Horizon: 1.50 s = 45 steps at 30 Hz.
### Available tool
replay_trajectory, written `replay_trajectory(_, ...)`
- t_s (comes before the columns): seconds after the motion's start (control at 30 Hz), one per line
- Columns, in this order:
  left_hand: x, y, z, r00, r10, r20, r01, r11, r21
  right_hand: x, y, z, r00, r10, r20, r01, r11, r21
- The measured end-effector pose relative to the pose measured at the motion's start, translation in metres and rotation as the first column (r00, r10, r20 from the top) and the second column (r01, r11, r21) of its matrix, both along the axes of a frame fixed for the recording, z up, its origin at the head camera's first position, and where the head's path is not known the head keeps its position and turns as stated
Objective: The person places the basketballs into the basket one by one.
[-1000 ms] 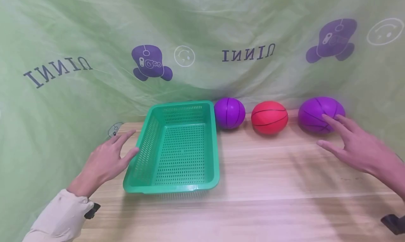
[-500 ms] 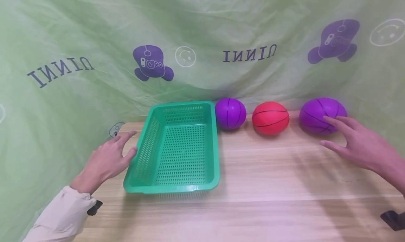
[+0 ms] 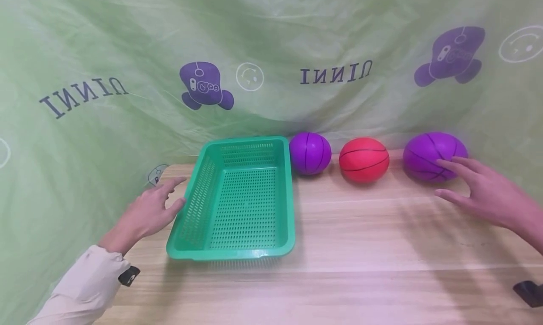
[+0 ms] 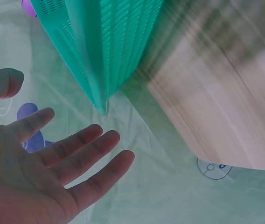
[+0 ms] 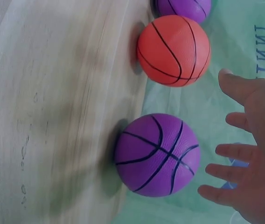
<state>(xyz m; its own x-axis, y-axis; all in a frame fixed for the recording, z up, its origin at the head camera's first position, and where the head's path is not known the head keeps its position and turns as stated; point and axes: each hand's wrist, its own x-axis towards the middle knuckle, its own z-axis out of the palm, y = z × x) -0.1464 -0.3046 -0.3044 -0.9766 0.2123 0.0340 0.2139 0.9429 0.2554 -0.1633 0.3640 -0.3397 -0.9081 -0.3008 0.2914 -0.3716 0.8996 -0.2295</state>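
My left hand (image 3: 148,214) hovers beside the left rim of a green plastic basket (image 3: 290,207), its fingers spread and nothing in them. In the left wrist view that hand (image 4: 53,172) shows its palm, with the basket's corner (image 4: 88,56) beyond the fingertips. On the right, my right hand (image 3: 488,193) is held out with loose fingers that overlap the right purple ball (image 3: 430,153) in the head view. The right wrist view shows a gap between this hand (image 5: 254,158) and the purple ball (image 5: 158,154). A red ball (image 3: 364,160) and another purple ball (image 3: 310,153) sit further left.
The balls, marked like basketballs, line the back edge of a light wooden table (image 3: 352,249). A green sheet (image 3: 271,42) with purple prints hangs behind and around it. The left purple ball is close against the basket's right side.
The whole scene has shifted slightly right and down in the head view. Both hands stay near where they were, and the basket and balls keep their places on the table.
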Motion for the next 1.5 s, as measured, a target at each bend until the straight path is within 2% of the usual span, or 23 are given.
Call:
replay_trajectory(0.13, -0.004, -0.002, -0.003, 0.999, -0.021, 0.032, 0.020, 0.998, 0.058, -0.003, 0.003, -0.001, 1.000, 0.017, 0.010, -0.017, 1.000, -0.003)
replay_trajectory(0.33, -0.011, -0.004, -0.006, 0.990, -0.025, 0.136, 0.001, 0.985, 0.172, -0.008, 0.008, -0.003, 1.000, 0.027, 0.008, -0.026, 0.999, -0.027)
replay_trajectory(0.5, -0.014, -0.008, -0.010, 0.985, -0.014, 0.173, -0.022, 0.979, 0.202, -0.011, 0.010, -0.002, 0.999, 0.035, -0.009, -0.035, 0.999, -0.028)
replay_trajectory(0.7, -0.020, -0.007, -0.017, 0.980, -0.028, 0.198, -0.021, 0.970, 0.242, -0.008, 0.013, 0.006, 0.999, 0.041, -0.003, -0.041, 0.999, -0.023)
replay_trajectory(0.83, -0.019, -0.010, -0.021, 0.976, -0.060, 0.210, -0.010, 0.948, 0.319, -0.005, 0.012, 0.010, 0.999, 0.031, 0.018, -0.030, 0.999, -0.019)
replay_trajectory(1.0, -0.019, -0.013, -0.021, 0.970, -0.072, 0.232, -0.022, 0.925, 0.379, -0.003, 0.015, 0.010, 0.999, 0.029, 0.041, -0.028, 0.999, -0.034)
replay_trajectory(1.2, -0.022, -0.018, -0.018, 0.952, -0.066, 0.298, -0.090, 0.871, 0.483, -0.004, 0.020, 0.008, 0.997, 0.045, 0.064, -0.038, 0.995, -0.092)
replay_trajectory(1.5, -0.023, -0.020, -0.024, 0.912, -0.073, 0.405, -0.166, 0.834, 0.525, -0.003, 0.031, 0.004, 0.998, 0.010, 0.066, -0.005, 0.997, -0.082)
